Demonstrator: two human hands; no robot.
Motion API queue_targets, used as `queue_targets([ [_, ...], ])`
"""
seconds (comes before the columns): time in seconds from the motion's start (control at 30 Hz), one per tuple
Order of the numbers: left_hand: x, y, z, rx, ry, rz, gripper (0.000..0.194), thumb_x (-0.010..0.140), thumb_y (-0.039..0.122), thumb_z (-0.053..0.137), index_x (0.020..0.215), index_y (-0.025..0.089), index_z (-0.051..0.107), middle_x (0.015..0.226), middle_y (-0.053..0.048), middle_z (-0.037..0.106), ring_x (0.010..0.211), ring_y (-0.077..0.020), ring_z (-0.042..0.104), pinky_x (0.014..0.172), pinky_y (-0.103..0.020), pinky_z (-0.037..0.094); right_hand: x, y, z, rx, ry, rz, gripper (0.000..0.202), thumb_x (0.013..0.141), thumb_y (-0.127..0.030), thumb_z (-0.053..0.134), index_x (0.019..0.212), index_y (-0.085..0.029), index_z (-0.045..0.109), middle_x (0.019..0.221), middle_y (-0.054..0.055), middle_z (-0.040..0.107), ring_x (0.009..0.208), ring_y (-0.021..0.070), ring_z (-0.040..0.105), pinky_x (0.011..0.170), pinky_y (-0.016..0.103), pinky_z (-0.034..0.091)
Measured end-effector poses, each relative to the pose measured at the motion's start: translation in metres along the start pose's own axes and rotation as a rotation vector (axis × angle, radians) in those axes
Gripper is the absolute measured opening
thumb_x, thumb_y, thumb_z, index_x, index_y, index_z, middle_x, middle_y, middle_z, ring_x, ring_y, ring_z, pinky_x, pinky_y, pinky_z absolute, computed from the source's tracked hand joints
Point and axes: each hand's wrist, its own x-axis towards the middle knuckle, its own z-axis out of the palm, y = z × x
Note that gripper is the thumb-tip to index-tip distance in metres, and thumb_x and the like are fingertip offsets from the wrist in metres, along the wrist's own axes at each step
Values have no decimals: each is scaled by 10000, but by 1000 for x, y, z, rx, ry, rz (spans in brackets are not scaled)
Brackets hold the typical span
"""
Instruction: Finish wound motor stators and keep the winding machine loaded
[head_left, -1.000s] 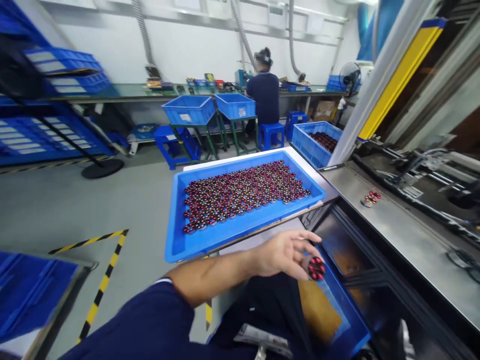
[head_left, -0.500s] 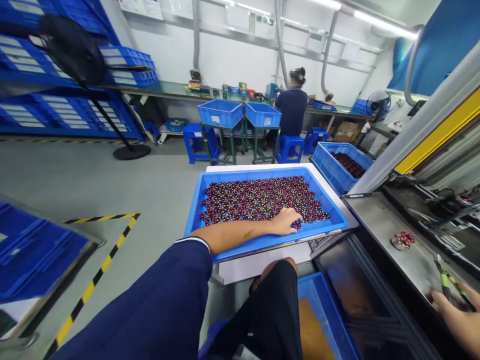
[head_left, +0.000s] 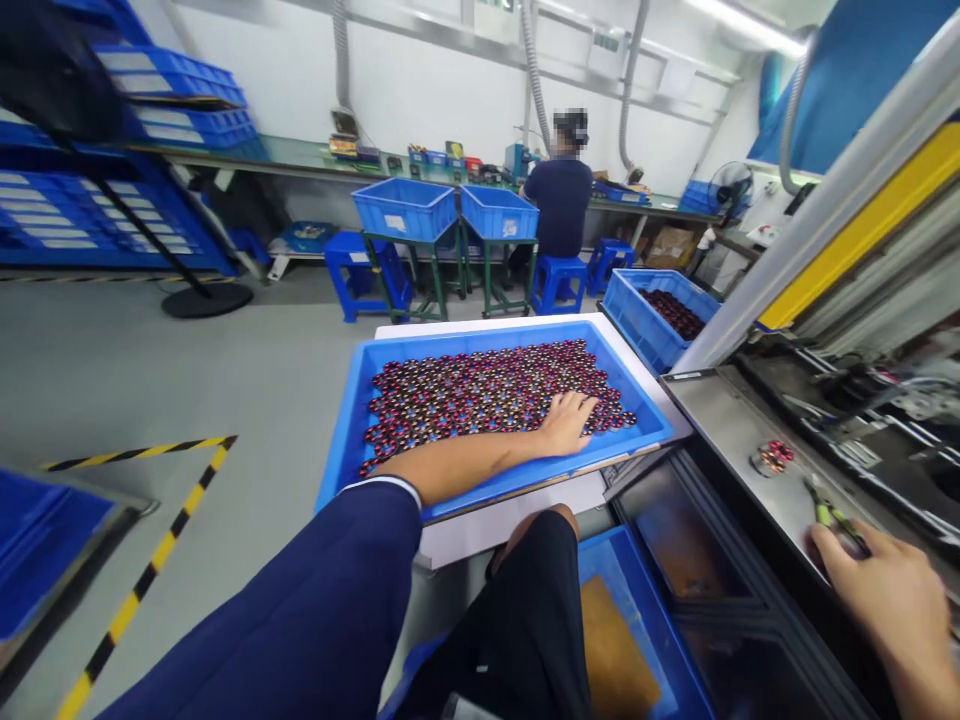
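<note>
My left hand (head_left: 568, 422) lies with its fingers spread on the near right part of the small round red-and-copper parts (head_left: 465, 395), which fill much of a shallow blue tray (head_left: 341, 430). At the right edge of the view, my right hand (head_left: 877, 570) is closed around green-and-black pliers (head_left: 831, 515), their jaws pointing away over the metal worktop. Just beyond the pliers' tips, a couple of round wound parts (head_left: 772, 457) stand on that worktop (head_left: 731, 410).
Behind the tray on the right is a deeper blue crate (head_left: 649, 335) of dark parts. A slanted grey post (head_left: 750, 300) rises beside the worktop. Further back, a person (head_left: 559, 200) sits at a bench near two blue bins (head_left: 409, 210). Machinery (head_left: 885, 400) lies at right.
The view has shifted right. My left hand has flattened and spread over the parts; the part that showed under its fingertips is no longer distinct. My right hand and the pliers show more fully.
</note>
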Motion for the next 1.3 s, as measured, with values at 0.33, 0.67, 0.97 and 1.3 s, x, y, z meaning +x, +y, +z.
queue_targets([
  [0.33,113,166,-4,-236,-171,291,386,894,323,682,1239,163,613,1216,-106,664,1198,-259,595,1075,-492,461,-22,-22,-16,71,2,114,463,917,-481,626,1238,-149,638,1253,134,618,1165,271,580,987,459,463],
  [0.67,115,216,56,-468,-240,164,395,956,380,608,1285,164,575,1252,-101,629,1088,-228,645,930,-457,567,-30,-29,-25,167,-4,135,380,956,-438,624,1227,-171,613,1291,102,587,1174,259,575,993,485,494],
  [0.97,53,218,-3,-852,-27,224,782,753,116,751,1419,184,349,1210,-116,666,922,-148,710,862,-321,588,-26,-33,-39,525,106,102,336,893,-446,670,1041,-145,649,1196,112,624,1191,279,554,1059,533,416],
  [1.3,-78,240,-38,-1083,224,687,755,752,122,778,1413,252,436,1196,-93,724,1017,-187,721,894,-337,601,-184,-66,-135,1303,23,-110,359,974,-534,497,864,-215,622,779,29,601,663,165,590,639,301,516],
])
